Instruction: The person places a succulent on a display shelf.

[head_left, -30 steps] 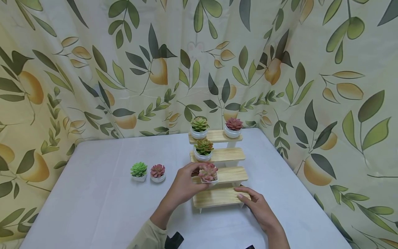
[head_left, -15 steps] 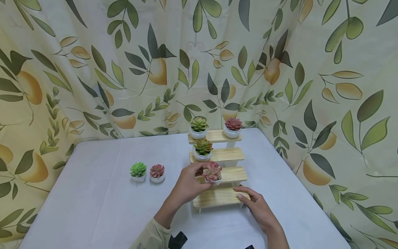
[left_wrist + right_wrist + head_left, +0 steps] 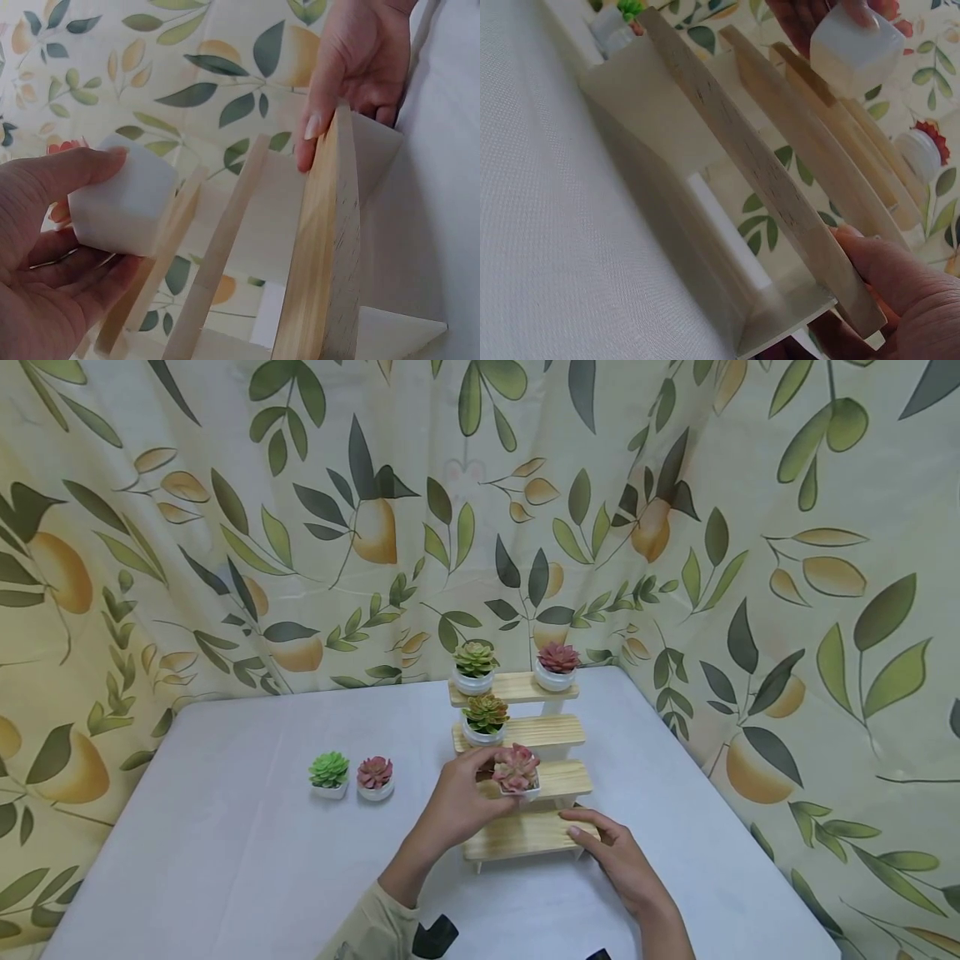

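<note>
My left hand [image 3: 459, 802] holds a pink potted succulent [image 3: 516, 767] in a square white pot, over the second-lowest step of a four-tier wooden stand [image 3: 517, 837]. The left wrist view shows the thumb and fingers around the white pot [image 3: 124, 199], which appears raised beside the step edges. My right hand [image 3: 621, 864] grips the right end of the lowest step; in the right wrist view its thumb [image 3: 892, 262] lies at the board's edge. A green-and-red succulent [image 3: 484, 718] sits at the left of the step above the held pot.
On the top step stand a pale green succulent [image 3: 474, 667] and a dark pink one [image 3: 557, 664]. Left of the stand, a bright green succulent [image 3: 328, 772] and a pink one [image 3: 375, 777] rest on the white tablecloth [image 3: 247, 860]. A leaf-patterned curtain [image 3: 420, 568] hangs behind.
My left hand has carried the pink succulent a little to the right along the second-lowest step. The right hand keeps its grip on the lowest step. The head view has shifted slightly.
</note>
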{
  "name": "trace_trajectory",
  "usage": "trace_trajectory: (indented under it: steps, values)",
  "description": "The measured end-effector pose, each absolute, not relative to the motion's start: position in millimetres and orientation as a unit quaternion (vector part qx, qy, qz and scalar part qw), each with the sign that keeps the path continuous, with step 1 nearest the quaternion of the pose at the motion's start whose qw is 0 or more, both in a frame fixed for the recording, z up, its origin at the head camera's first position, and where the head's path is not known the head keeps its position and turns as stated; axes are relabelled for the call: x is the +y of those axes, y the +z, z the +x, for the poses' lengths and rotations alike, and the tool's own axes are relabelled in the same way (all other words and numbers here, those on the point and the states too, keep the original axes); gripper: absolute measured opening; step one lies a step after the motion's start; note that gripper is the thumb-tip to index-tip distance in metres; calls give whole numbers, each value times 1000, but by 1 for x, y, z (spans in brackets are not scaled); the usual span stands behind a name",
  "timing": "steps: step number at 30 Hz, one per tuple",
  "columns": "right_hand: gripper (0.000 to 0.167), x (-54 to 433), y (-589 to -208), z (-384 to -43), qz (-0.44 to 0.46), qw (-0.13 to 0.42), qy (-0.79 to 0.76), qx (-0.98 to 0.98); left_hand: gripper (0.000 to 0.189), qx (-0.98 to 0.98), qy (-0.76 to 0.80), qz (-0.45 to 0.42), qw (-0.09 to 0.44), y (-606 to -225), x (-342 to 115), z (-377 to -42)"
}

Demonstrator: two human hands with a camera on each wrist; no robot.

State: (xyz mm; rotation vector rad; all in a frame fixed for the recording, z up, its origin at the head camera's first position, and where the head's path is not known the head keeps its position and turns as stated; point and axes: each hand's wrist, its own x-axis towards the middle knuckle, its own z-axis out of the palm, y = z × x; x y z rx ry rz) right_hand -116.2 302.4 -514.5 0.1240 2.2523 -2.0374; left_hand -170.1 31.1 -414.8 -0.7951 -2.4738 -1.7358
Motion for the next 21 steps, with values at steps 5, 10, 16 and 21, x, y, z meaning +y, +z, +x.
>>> trace_trajectory:
  steps: [5,10,16,21]
  values:
    - [40,303,-514,-116,38,49,-668,742,54,-783,-563,-265,14,-413,34,-171]
    - [41,303,-515,-116,30,50,-667,743,54,-779,-566,-271,12,-415,37,-172]
    - [41,304,-516,-117,32,47,-664,745,55,-780,-565,-270,11,-415,41,-175]
    - [39,305,-519,-117,35,45,-663,746,55,-776,-572,-267,7,-415,46,-176]
